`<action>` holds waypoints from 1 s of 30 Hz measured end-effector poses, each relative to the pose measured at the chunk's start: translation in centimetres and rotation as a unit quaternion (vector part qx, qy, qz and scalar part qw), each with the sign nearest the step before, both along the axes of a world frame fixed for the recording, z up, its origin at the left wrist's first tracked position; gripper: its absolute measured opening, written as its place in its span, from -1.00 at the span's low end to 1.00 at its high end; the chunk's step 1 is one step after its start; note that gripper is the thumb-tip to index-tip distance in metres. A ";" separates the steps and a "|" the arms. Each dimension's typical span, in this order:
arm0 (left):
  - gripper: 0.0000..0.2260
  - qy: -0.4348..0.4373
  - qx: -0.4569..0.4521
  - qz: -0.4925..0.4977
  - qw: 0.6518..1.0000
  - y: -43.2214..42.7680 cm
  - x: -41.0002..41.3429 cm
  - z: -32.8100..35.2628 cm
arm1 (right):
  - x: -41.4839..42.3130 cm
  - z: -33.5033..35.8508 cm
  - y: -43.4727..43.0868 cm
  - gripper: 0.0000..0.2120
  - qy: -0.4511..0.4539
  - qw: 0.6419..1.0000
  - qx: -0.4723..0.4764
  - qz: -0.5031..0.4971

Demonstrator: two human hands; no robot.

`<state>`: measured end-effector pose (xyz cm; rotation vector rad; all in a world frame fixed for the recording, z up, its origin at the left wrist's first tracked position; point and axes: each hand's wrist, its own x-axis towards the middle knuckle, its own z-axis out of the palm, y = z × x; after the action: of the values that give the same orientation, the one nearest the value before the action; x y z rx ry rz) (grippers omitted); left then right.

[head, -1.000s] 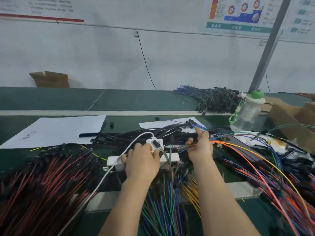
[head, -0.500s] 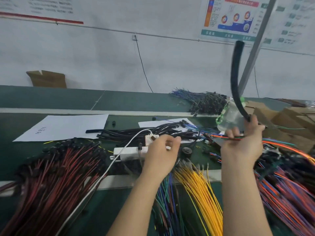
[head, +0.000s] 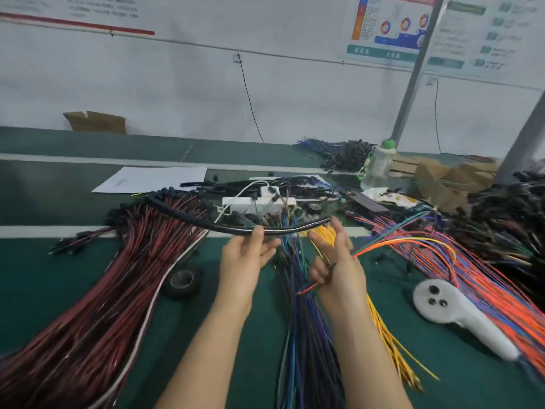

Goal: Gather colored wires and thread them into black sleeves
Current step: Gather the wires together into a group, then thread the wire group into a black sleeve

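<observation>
Your left hand pinching a black sleeve, your right hand gripping colored wires, its fingertips apparently touching the sleeve's end

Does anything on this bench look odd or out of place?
One thing: a white handheld device with three dark round buttons lies on the green bench beside the orange wires; unlike everything else, it seems unrelated to wiring.

Both bare forearms reach up from 6 o'clock, side by side and apart. The left hand turns its palm toward its neighbour, thumb and fingertips pinching a black sleeve at its 12 o'clock. The right hand stands edge-on, upper fingers straight, lower fingers curled round colored wires.
</observation>
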<state>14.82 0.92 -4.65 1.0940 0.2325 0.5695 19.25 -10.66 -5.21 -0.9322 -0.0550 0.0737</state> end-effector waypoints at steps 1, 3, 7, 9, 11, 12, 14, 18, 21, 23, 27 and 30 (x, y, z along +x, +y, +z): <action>-0.86 0.012 -0.016 0.007 1.000 0.4 -0.8 -0.6 | -0.4 -0.4 -0.2 -0.77 0.000 1.000 -0.020 0.001; -0.85 0.037 -0.030 0.025 0.999 0.7 -2.0 -1.7 | -0.9 -1.2 -0.3 -0.80 -0.006 0.998 -0.055 0.007; -0.85 0.046 -0.060 0.063 0.995 0.8 -2.7 -3.2 | -1.3 -2.4 -0.1 -0.84 -0.014 0.992 -0.118 0.037; -0.87 0.028 -0.096 0.034 0.994 0.2 -2.3 -3.7 | -1.3 -2.7 0.3 -0.81 -0.014 0.985 -0.154 0.079; -0.90 0.027 -0.111 -0.029 0.993 -0.8 -1.7 -4.0 | -1.5 -2.9 0.7 -0.82 -0.023 0.972 -0.200 0.123; -0.92 0.032 -0.114 -0.053 0.992 -1.3 -1.4 -4.2 | -1.7 -2.9 0.9 -0.81 -0.028 0.964 -0.222 0.141; -0.91 0.046 -0.140 -0.065 0.987 -1.8 -1.0 -4.5 | -1.9 -3.0 1.1 -0.79 -0.028 0.958 -0.241 0.155; -0.93 0.056 -0.250 -0.102 0.961 -1.1 -1.0 -4.8 | -1.2 -2.3 0.0 -0.67 0.021 0.995 -0.052 0.084; -0.94 0.040 -0.256 -0.159 0.953 -1.1 -1.3 -5.0 | -0.8 -1.5 -1.5 -0.60 0.028 0.982 0.174 0.064; -0.91 0.057 -0.183 -0.152 0.970 -1.7 -1.3 -5.0 | -0.8 -1.3 -2.1 -0.60 0.029 0.968 0.245 0.052; -0.81 0.065 -0.044 -0.074 0.994 -3.3 -1.2 -5.2 | -0.9 -1.4 -2.4 -0.62 0.026 0.958 0.284 0.038; -0.84 0.056 0.077 -0.058 0.994 -4.1 -1.5 -5.5 | -1.0 -1.4 -2.4 -0.63 0.007 0.964 0.265 0.024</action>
<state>13.30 -3.21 -10.11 1.2819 0.2236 0.4275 18.27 -13.02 -6.56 -0.3943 -0.0793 0.1052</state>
